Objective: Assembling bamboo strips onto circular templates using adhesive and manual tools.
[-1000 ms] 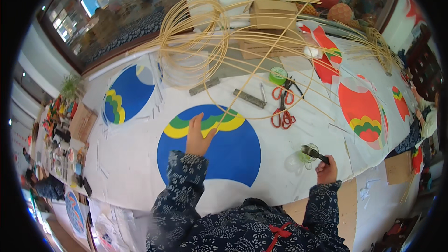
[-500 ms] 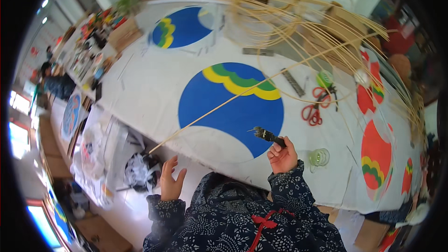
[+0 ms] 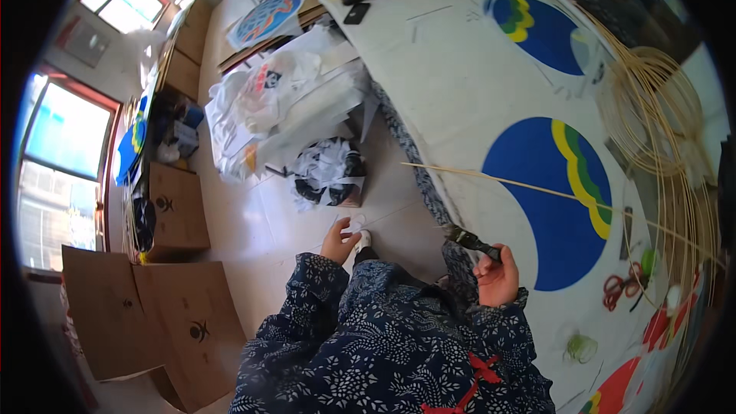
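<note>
My right hand [image 3: 498, 280] is closed around a dark, short rod-shaped tool [image 3: 469, 241] with a thicker, ragged head; its exact kind I cannot make out. It is held just over the near edge of the white-covered table [image 3: 452, 100]. My left hand [image 3: 337, 244] is raised over the floor, thumb and fingers apart, holding nothing. A long thin bamboo strip [image 3: 460, 172] lies across a blue rounded panel [image 3: 529, 207] with a yellow and green scalloped band. One end of the strip sticks out past the table edge.
A black bin [image 3: 330, 172] of white scraps stands on the floor, beside piled white plastic and sheets [image 3: 284, 107]. Cardboard boxes [image 3: 188, 322] are at lower left. Red-handled scissors [image 3: 622, 287], a green glass [image 3: 581, 348] and coiled bamboo strips [image 3: 652, 92] occupy the table's right side.
My view has swung left, showing more floor, boxes and windows. Both hands stay raised, the tool still in my right hand. My left thumb and fingers have come closer together.
</note>
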The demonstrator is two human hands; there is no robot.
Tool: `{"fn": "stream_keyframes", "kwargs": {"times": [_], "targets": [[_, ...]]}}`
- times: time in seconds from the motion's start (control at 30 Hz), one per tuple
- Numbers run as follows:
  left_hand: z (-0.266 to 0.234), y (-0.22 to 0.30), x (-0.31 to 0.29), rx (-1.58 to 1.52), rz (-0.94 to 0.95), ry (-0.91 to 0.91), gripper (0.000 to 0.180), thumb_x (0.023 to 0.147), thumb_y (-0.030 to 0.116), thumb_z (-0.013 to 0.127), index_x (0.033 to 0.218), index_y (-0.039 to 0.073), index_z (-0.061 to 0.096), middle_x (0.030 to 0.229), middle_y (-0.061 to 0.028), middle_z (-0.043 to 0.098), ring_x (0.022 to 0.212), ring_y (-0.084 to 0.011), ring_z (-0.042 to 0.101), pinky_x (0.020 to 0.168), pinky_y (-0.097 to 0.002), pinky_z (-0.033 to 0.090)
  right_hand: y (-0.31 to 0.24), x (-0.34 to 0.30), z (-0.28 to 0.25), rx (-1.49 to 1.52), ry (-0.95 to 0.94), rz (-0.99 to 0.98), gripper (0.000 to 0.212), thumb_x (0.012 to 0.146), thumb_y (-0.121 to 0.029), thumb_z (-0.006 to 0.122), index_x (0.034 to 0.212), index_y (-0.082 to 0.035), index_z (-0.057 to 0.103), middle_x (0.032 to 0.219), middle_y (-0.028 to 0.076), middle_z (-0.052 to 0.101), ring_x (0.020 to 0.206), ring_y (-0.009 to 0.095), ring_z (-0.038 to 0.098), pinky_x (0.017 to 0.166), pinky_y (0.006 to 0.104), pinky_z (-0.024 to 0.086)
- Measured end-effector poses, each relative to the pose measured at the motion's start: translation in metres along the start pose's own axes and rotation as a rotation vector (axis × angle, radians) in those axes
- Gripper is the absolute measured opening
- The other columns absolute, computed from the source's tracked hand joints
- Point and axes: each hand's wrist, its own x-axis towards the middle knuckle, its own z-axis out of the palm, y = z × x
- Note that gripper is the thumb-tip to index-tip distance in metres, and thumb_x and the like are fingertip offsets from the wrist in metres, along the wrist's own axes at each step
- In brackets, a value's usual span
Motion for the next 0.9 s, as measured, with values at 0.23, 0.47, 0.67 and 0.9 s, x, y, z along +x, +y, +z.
{"fn": "stream_keyframes", "kwargs": {"times": [0.23, 0.47, 0.67, 0.9], "targets": [[-0.062, -0.121, 0.088, 0.132, -0.253, 0.173, 0.056, 0.076, 0.018, 0.067, 0.124, 0.002, 0.043, 0.113, -0.0181, 0.054, 0.096, -0.0257, 0.059, 0.081, -0.034, 0.048, 0.097, 0.056, 0.076, -0.293, 0.168, 0.104, 0.023, 0.089, -0.024, 0.053, 0.099, -0.004, 0.052, 0.076, 0.006, 0.058, 0.065, 0.014, 0.053, 0.064, 0.028, 0.047], [-0.108, -0.259, 0.304, 0.065, -0.306, 0.174, 0.056, 0.072, 0.022, 0.067, 0.118, 0.0, 0.046, 0.106, -0.0191, 0.058, 0.093, -0.0281, 0.059, 0.081, -0.0355, 0.047, 0.301, 0.206, 0.115, -0.424, 0.389, 0.119, 0.022, 0.09, -0.023, 0.053, 0.102, -0.005, 0.054, 0.079, 0.005, 0.058, 0.068, 0.012, 0.054, 0.066, 0.0264, 0.047], [-0.085, -0.342, 0.409, 0.136, -0.419, 0.33, 0.073, 0.064, 0.024, 0.073, 0.123, -0.001, 0.039, 0.107, -0.0242, 0.053, 0.098, -0.0335, 0.055, 0.087, -0.0388, 0.044, 0.412, 0.328, 0.091, -0.693, 0.375, 0.171, 0.022, 0.09, -0.023, 0.053, 0.102, -0.005, 0.054, 0.08, 0.005, 0.058, 0.072, 0.012, 0.055, 0.067, 0.0262, 0.046], [-0.04, -0.385, 0.452, 0.206, -0.202, 0.226, 0.081, 0.063, 0.015, 0.073, 0.13, 0.003, 0.029, 0.109, -0.0205, 0.052, 0.086, -0.0293, 0.06, 0.077, -0.0352, 0.049, 0.468, 0.431, 0.048, -0.804, 0.399, 0.244, 0.022, 0.088, -0.022, 0.056, 0.101, -0.004, 0.054, 0.077, 0.005, 0.06, 0.064, 0.01, 0.055, 0.06, 0.0231, 0.046]]}}
